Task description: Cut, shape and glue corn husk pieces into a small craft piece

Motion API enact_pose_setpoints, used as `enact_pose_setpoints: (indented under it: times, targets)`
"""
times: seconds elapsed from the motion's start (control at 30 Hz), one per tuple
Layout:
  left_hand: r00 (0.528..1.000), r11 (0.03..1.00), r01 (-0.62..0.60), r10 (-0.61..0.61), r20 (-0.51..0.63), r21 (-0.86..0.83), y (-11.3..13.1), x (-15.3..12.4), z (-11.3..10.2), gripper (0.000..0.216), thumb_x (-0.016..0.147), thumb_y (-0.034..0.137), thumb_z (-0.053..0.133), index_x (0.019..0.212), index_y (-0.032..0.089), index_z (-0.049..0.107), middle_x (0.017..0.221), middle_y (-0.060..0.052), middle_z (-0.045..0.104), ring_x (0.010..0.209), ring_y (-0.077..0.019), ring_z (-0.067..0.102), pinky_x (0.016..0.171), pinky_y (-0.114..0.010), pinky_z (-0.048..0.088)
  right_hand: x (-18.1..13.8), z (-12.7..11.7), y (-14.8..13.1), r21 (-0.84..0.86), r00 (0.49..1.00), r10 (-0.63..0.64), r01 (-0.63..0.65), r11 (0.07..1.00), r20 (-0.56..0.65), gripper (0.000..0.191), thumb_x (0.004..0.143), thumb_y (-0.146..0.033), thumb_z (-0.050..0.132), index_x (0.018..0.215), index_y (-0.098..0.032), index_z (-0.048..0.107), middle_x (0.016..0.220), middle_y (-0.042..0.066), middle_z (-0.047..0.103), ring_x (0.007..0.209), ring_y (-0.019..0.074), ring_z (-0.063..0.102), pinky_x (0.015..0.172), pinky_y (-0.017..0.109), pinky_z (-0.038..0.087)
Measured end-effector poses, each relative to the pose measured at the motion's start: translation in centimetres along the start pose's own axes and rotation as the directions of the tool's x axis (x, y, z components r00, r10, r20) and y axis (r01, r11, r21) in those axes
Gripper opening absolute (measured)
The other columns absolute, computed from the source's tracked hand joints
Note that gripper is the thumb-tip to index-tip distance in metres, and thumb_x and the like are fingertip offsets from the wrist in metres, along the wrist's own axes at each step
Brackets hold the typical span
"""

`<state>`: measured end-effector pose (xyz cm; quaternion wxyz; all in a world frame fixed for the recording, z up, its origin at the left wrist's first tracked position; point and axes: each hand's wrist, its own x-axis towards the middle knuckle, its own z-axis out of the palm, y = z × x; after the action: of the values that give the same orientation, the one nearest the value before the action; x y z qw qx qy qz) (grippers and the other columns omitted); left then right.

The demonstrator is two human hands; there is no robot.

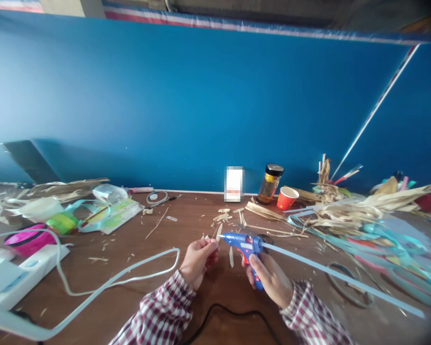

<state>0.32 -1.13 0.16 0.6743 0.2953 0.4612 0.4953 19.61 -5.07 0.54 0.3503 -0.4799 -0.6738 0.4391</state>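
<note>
My right hand [269, 277] is wrapped round the handle of a blue hot glue gun [242, 243] with a red trigger. A long pale glue stick [341, 278] sticks out of its back end. Between the thumb and fingers of my left hand [200, 258] is a small pale piece of dried husk [219, 232]. The gun's nozzle points left and is right at the husk piece; whether they touch I cannot tell. Another husk sliver [231, 257] lies on the table between my hands.
A white cable [129, 275] loops over the table from a power strip [32, 270] at left. A dark cord [233, 312] lies in front. Behind stand a lidded jar [270, 184] and a red paper cup [287, 198]. Husks [366, 208] and ribbons [380, 251] crowd the right side.
</note>
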Motion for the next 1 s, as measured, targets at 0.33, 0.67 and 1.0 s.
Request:
enact_pose_setpoints:
  times: [0.33, 0.67, 1.0]
  targets:
    - [1.000, 1.000, -0.015, 0.015, -0.023, -0.017, 0.22, -0.10, 0.01, 0.032, 0.055, 0.035, 0.080, 0.063, 0.011, 0.062, 0.057, 0.000, 0.059, 0.047, -0.0045, 0.050, 0.046, -0.016, 0.042, -0.04, -0.05, -0.15, 0.020, 1.000, -0.009, 0.009, 1.000, 0.002, 0.048, 0.092, -0.057, 0.028, 0.077, -0.017, 0.052, 0.050, -0.002, 0.053, 0.045, 0.0113, 0.051, 0.049, 0.023, 0.040]
    - [1.000, 1.000, -0.020, 0.020, -0.019, -0.020, 0.07, 0.04, -0.07, 0.030, 0.056, 0.034, 0.080, 0.062, 0.011, 0.062, 0.056, 0.001, 0.058, 0.046, -0.0042, 0.050, 0.045, -0.015, 0.042, -0.07, 0.01, -0.03, 0.004, 1.000, -0.011, 0.011, 1.000, 0.010, 0.048, 0.092, -0.055, 0.028, 0.077, -0.017, 0.052, 0.050, -0.001, 0.054, 0.046, 0.0114, 0.051, 0.050, 0.023, 0.041]
    - [1.000, 1.000, -0.011, 0.011, -0.002, -0.016, -0.01, 0.04, -0.13, 0.033, 0.055, 0.036, 0.081, 0.062, 0.010, 0.061, 0.057, 0.000, 0.058, 0.046, -0.0040, 0.049, 0.043, -0.014, 0.042, -0.08, 0.07, -0.14, 0.017, 1.000, -0.014, 0.014, 1.000, 0.021, 0.049, 0.091, -0.056, 0.029, 0.079, -0.016, 0.054, 0.051, -0.001, 0.053, 0.047, 0.0123, 0.052, 0.051, 0.024, 0.041]
